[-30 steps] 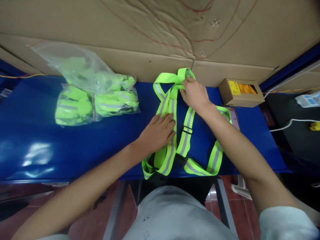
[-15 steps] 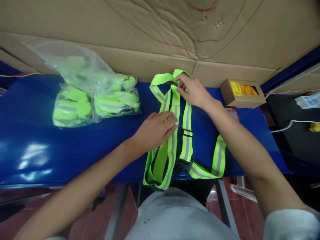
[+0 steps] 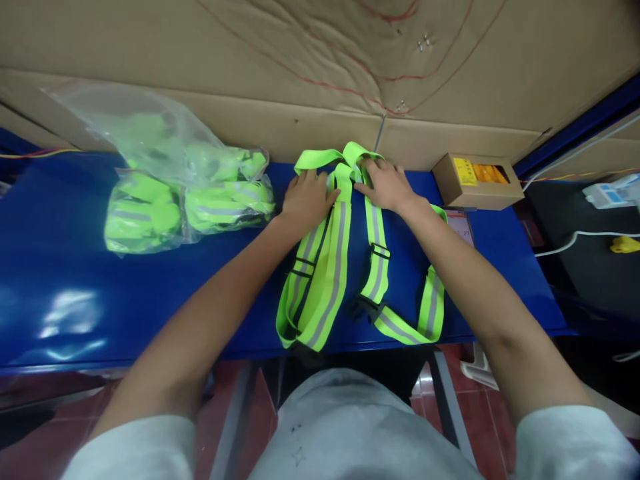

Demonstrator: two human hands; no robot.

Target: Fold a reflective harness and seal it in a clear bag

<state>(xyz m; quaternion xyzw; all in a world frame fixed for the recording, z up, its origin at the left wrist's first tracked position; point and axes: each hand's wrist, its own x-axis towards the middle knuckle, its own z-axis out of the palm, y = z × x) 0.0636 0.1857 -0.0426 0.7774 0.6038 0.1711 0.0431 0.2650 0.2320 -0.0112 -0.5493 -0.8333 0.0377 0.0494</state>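
A neon yellow-green reflective vest [image 3: 332, 267], made of straps with grey stripes, lies on the blue table and reaches to its front edge. My left hand [image 3: 310, 200] rests on its upper left straps, palm down, the thumb apart from the fingers. On the upper right strap lies my right hand [image 3: 386, 183], also palm down with fingers spread. A black slider [image 3: 381, 251] sits on the right strap. Below it, a black buckle [image 3: 367, 308] joins the strap that loops right, partly behind my right forearm.
Clear plastic bags [image 3: 187, 200] of folded neon straps lie at the left. A small cardboard box [image 3: 475, 183] with orange contents stands at the back right. Behind the blue table [image 3: 165, 300] rises a cardboard-covered wall [image 3: 240, 120] with red wires.
My left hand has moved away from me, up the straps to their top end. My right hand has lowered and flattened onto the strap. The vest's lower left straps have shifted and spread.
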